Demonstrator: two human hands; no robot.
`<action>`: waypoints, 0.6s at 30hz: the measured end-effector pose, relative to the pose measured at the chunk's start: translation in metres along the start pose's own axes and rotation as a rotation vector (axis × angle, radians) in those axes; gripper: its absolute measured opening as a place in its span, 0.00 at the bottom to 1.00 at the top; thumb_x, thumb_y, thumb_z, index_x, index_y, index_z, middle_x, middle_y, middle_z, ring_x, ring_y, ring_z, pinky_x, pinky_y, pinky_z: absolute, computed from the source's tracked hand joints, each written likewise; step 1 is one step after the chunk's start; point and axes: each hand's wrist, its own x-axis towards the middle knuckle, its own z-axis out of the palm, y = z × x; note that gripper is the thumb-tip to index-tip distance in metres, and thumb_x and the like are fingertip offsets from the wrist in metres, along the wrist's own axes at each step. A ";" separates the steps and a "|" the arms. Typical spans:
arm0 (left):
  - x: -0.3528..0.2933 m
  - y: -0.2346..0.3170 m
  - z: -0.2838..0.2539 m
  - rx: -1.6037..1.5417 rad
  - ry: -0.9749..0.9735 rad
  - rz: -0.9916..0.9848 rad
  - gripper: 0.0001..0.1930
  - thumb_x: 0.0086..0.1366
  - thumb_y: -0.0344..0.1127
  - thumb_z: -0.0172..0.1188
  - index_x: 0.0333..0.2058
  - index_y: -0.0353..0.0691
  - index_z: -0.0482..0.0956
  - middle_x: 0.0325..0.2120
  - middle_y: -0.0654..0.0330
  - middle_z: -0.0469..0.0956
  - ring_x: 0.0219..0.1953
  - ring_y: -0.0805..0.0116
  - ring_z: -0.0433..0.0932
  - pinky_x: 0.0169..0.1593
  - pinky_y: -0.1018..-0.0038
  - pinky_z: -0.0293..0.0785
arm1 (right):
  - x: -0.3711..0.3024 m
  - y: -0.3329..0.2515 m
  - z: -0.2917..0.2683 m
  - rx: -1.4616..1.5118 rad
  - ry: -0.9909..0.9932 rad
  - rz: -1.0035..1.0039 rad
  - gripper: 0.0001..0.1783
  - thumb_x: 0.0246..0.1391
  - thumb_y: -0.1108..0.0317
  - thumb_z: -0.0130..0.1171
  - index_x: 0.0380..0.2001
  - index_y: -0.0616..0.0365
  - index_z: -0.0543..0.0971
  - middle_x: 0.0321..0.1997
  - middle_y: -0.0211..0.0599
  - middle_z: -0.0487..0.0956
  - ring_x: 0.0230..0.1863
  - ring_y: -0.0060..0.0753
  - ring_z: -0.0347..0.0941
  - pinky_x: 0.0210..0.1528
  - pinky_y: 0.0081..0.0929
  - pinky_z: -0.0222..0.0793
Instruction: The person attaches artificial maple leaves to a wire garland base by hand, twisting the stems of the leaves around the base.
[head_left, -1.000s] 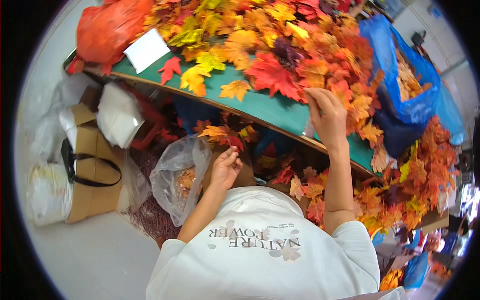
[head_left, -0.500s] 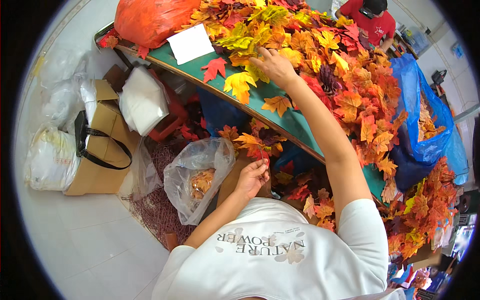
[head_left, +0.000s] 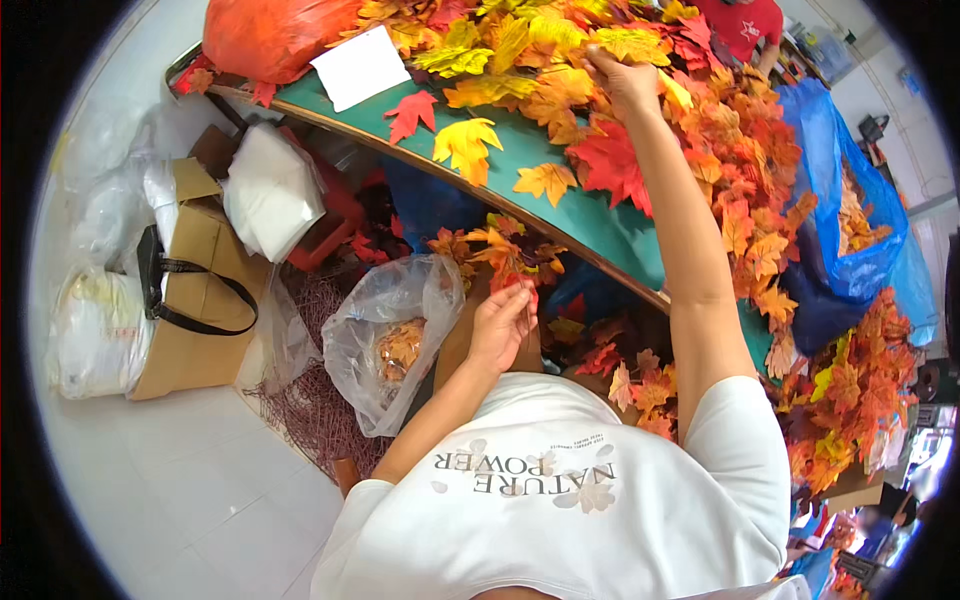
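Note:
My left hand (head_left: 500, 325) is in front of my lap, its fingers pinched on the stem of an artificial maple leaf spray (head_left: 503, 262) with orange, red and dark leaves. Over the table, my stretched right hand (head_left: 628, 84) has its fingers bent against a yellow artificial maple leaf (head_left: 632, 46) and seems to grip its edge. Around it lies a heap of loose maple leaves (head_left: 560, 100) in yellow, orange and red. Nearer the table edge are a yellow leaf (head_left: 467, 148), an orange leaf (head_left: 545, 181) and a large red leaf (head_left: 612, 165).
The green table (head_left: 400, 140) carries a white card (head_left: 360, 68) and an orange bag (head_left: 270, 40). A clear plastic bag (head_left: 395, 345) and a cardboard box (head_left: 205, 290) stand left of my legs. A blue bag (head_left: 830, 200) hangs at the right; a co-worker (head_left: 745, 25) is across the table.
My right hand has moved right and farther over the heap, and its fingers have closed in. My left hand has risen slightly, keeping the spray. The view has shifted a little.

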 end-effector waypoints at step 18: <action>-0.013 -0.012 0.071 0.188 -0.129 0.233 0.15 0.57 0.21 0.56 0.44 0.37 0.72 0.32 0.62 0.77 0.29 0.75 0.75 0.32 0.80 0.73 | -0.297 0.029 -0.045 0.434 0.262 0.401 0.09 0.49 0.75 0.62 0.35 0.59 0.76 0.34 0.33 0.78 0.35 0.27 0.77 0.35 0.21 0.76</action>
